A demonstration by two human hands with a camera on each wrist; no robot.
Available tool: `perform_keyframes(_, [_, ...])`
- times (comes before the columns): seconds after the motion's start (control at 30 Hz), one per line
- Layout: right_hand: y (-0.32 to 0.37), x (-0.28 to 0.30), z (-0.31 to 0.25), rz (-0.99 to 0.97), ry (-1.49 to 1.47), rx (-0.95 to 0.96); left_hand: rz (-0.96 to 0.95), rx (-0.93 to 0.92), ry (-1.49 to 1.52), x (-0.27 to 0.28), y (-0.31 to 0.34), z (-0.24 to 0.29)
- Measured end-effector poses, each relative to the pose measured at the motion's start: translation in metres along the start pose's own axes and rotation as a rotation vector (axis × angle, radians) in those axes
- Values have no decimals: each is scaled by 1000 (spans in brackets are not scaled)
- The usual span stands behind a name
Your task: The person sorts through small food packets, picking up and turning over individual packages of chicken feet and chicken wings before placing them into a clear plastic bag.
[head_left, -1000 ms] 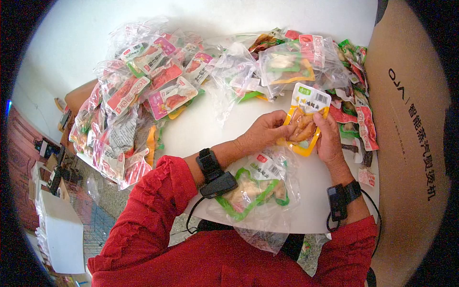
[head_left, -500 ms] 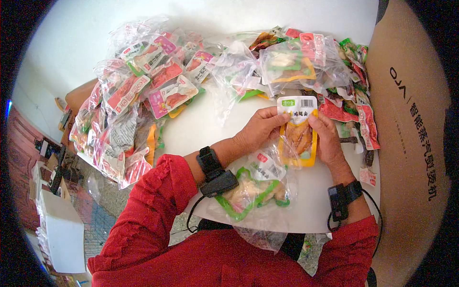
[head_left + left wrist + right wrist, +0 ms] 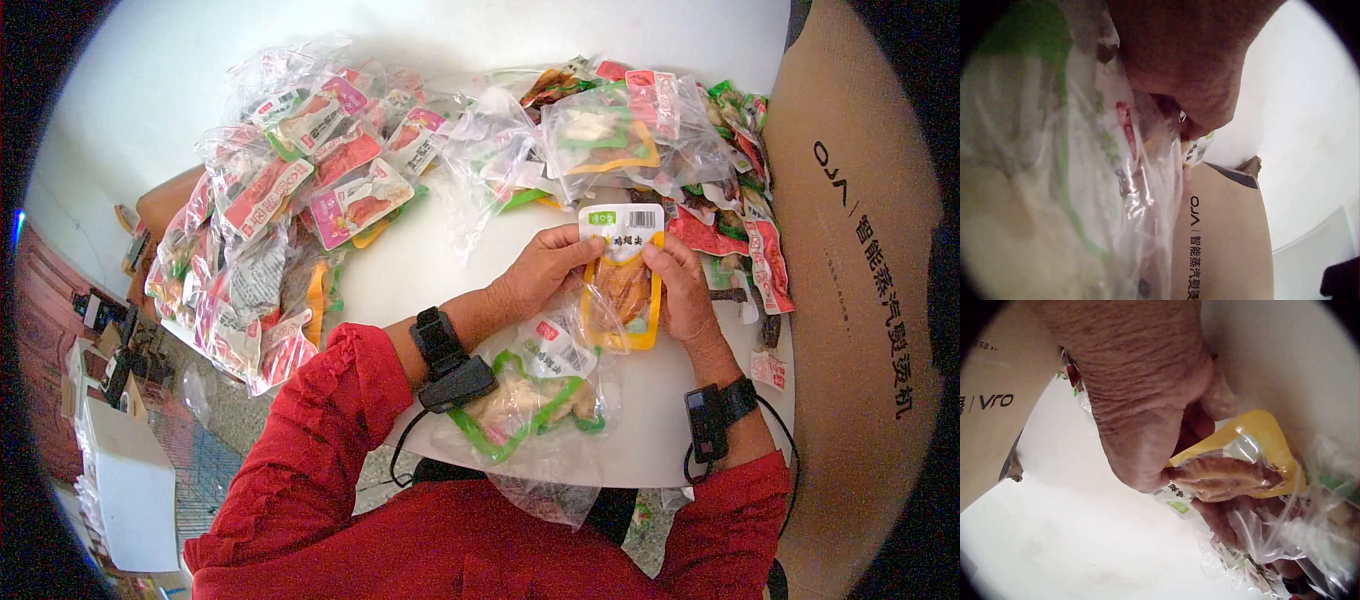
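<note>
Both hands hold up a yellow-edged, white-topped food packet [image 3: 622,290] with brown pieces showing through its window. My left hand [image 3: 543,270] pinches its left edge, thumb on the front near the printed label. On the opposite edge, my right hand [image 3: 685,288] grips it with the thumb over the front. In the right wrist view the packet's yellow border [image 3: 1260,425] shows beside the right hand [image 3: 1141,419]. Below the packet lies a clear plastic bag [image 3: 610,400] with a green-edged packet [image 3: 515,400] of pale pieces inside. That bag fills the left of the left wrist view.
A large heap of bagged packets [image 3: 290,200] covers the table's left side. More packets and clear bags [image 3: 610,135] lie along the back and right. A tall cardboard box [image 3: 850,300] stands at the right edge of the white table [image 3: 400,290].
The packet has come down and slightly left, from tilted to nearly upright. The left thumb has shifted up to its label area. Over the last half second it has hardly moved.
</note>
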State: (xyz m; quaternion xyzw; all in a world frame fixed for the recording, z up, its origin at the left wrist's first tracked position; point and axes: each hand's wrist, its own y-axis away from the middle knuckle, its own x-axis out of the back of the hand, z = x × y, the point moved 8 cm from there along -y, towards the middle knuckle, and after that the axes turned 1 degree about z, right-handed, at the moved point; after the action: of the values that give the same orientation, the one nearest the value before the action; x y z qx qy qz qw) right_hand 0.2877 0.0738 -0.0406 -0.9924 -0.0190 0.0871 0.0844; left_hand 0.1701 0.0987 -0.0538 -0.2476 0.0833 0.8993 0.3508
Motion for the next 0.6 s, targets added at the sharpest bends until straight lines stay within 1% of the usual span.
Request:
perform_keyframes(0.17, [-1,5,4,-20,14,6,2,-8,20,3,-2,-2])
perform_keyframes(0.23, [0,1,3,-65,25,-6,-1,-7,19,4,-3,-3])
perform_keyframes(0.43, [0,2,1,-33,60,36,-12,2,1,4,-3,-4])
perform_keyframes(0.6, [0,2,2,-36,50,16,0,-2,-6,6,-5,-5])
